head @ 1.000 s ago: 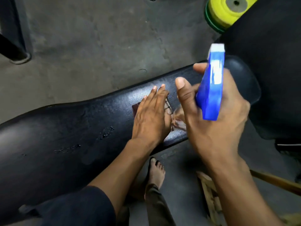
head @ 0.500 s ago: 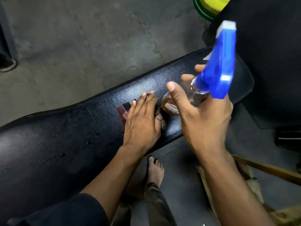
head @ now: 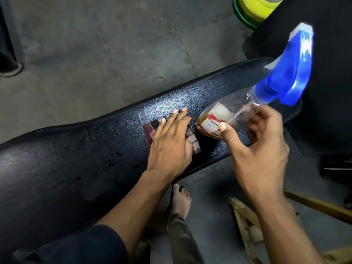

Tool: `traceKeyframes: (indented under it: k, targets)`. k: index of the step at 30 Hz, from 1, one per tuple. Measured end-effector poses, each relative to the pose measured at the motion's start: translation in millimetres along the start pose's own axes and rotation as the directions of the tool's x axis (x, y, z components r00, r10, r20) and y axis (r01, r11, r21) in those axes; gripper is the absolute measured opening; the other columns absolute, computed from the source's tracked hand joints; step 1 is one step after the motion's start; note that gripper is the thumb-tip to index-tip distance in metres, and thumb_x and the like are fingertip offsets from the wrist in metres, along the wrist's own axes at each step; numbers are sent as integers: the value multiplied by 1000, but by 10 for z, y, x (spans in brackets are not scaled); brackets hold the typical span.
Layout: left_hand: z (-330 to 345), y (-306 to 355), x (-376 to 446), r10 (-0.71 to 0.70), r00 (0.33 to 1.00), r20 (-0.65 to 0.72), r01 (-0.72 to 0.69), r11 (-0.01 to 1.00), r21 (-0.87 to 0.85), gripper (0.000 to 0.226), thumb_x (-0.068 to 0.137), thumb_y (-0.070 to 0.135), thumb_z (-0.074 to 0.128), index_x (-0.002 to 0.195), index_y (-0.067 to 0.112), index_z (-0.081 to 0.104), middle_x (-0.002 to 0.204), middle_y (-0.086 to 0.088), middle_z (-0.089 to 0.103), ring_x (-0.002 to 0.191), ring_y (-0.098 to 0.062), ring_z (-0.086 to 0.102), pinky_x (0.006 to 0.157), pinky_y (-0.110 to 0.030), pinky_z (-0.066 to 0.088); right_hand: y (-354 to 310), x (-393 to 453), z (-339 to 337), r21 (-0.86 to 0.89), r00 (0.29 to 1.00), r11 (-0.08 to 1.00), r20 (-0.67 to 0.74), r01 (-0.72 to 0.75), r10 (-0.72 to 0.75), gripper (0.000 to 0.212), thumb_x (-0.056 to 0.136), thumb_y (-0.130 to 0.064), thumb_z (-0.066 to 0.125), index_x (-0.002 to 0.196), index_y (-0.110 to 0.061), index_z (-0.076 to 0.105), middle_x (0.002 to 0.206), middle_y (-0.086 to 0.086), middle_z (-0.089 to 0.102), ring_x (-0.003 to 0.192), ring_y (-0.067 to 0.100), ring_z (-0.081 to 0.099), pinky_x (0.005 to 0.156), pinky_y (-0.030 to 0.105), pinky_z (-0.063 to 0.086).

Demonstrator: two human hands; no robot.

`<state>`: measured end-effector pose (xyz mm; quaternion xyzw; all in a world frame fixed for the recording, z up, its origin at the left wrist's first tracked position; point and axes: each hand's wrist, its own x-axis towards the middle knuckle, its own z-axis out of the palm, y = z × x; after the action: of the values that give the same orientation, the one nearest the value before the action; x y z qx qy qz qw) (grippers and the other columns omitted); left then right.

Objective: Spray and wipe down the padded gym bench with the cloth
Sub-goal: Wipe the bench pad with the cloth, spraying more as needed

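head view: my left hand [head: 170,141] lies flat, fingers stretched out, pressing the cloth [head: 192,139] onto the padded bench [head: 80,149]. the cloth is a folded striped rag, dark with reddish edges, and only its borders show around my palm. it sits about midway along the black pad, toward the edge nearest me. my right hand [head: 261,151] is curled loosely around the spray bottle [head: 224,115], thumb on the label and fingers behind the clear body. the bottle is tilted, its base low over the pad just beside the cloth, its blue trigger head [head: 289,77] up and away to the right. i cannot tell whether the base touches the bench. a little amber liquid sits in the bottom. no finger of mine is on the trigger.

wet streaks [head: 110,161] glisten on the pad to the left of the cloth, so i judge the spraying of that stretch is done and the wiping is the step in hand. the bottle seems on its way to being set down, though that is my guess. the next move calls for firm flat pressure and long strokes toward the wet patches, keeping the cloth from bunching. below the bench i see my bare foot [head: 180,199] on the grey floor [head: 95,44].
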<state>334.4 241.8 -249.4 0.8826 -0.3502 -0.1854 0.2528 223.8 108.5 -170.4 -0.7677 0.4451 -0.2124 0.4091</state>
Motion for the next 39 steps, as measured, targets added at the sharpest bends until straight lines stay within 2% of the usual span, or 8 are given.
traceKeyframes:
  k: [12, 17, 22, 25, 27, 30, 35, 39]
  targets:
    - [-95, -252, -190, -1, 1000, 8, 2, 1000, -12, 60, 98, 23, 56, 157, 19, 43, 177, 4, 29, 166, -14, 19, 136, -40, 15, 148, -213, -38, -80, 995, 992, -24, -95, 93, 74, 85, -43, 92, 146, -29, 53, 146, -13, 67, 136, 2, 64, 120, 39, 51]
    - [-159, -375, -292, -21, 1000, -2, 21, 1000, -9, 57, 101, 29, 56, 156, 18, 44, 177, 3, 29, 166, -12, 17, 137, -40, 11, 148, -563, -99, -211, 976, 953, -37, -216, 213, 62, 84, -43, 88, 138, -33, 58, 134, -12, 72, 127, 8, 70, 118, 41, 53]
    - [-220, -534, -411, -40, 999, -22, 41, 999, 4, 56, 104, 37, 53, 156, 20, 44, 178, 4, 26, 167, -13, 15, 137, -42, 13, -1, -918, 230, -312, 979, 942, 196, 121, -60, 29, 96, -32, 71, 124, -26, 73, 118, -12, 77, 112, 0, 69, 105, -3, 35]
    - [-280, -656, -494, -79, 996, -34, 80, 997, 12, 55, 105, 33, 55, 156, 17, 45, 179, 3, 24, 167, -15, 14, 136, -44, 15, -33, -873, 659, -280, 894, 902, 400, 330, -203, 41, 103, -19, 60, 142, -10, 69, 150, 7, 67, 144, 22, 58, 127, 21, 35]
    - [-354, -782, -566, -120, 991, -55, 122, 992, 28, 54, 105, 28, 55, 157, 16, 46, 179, 2, 24, 167, -17, 15, 135, -46, 17, -70, -693, 972, -383, 848, 836, 502, 393, -169, 51, 112, -25, 49, 161, -13, 51, 174, 11, 41, 166, 31, 30, 136, 41, 25]
    - [-520, -1039, -685, -184, 976, -118, 191, 980, 50, 53, 106, 26, 56, 157, 15, 47, 178, -1, 26, 167, -19, 16, 135, -49, 18, -46, -439, 1398, -545, 802, 678, 586, 494, -114, 63, 115, -39, 36, 174, -21, 23, 185, 9, 9, 171, 36, 0, 138, 51, 9]
    - [-832, -1575, -951, -292, 928, -230, 320, 942, 99, 56, 106, 24, 57, 159, 13, 44, 178, -4, 27, 166, -25, 20, 134, -53, 19, -161, -440, 1919, -521, 756, 609, 619, 598, -212, 65, 115, -42, 32, 175, -19, 19, 184, 12, 6, 170, 42, 1, 137, 57, 10]
    - [-1041, -1947, -1213, -349, 887, -303, 409, 898, 163, 59, 107, 31, 46, 162, 12, 40, 177, -8, 29, 165, -28, 23, 131, -57, 21, -236, -956, 2106, -379, 587, 515, 738, 769, -332, 65, 114, -40, 34, 174, -19, 20, 184, 12, 7, 170, 42, 4, 136, 57, 13]
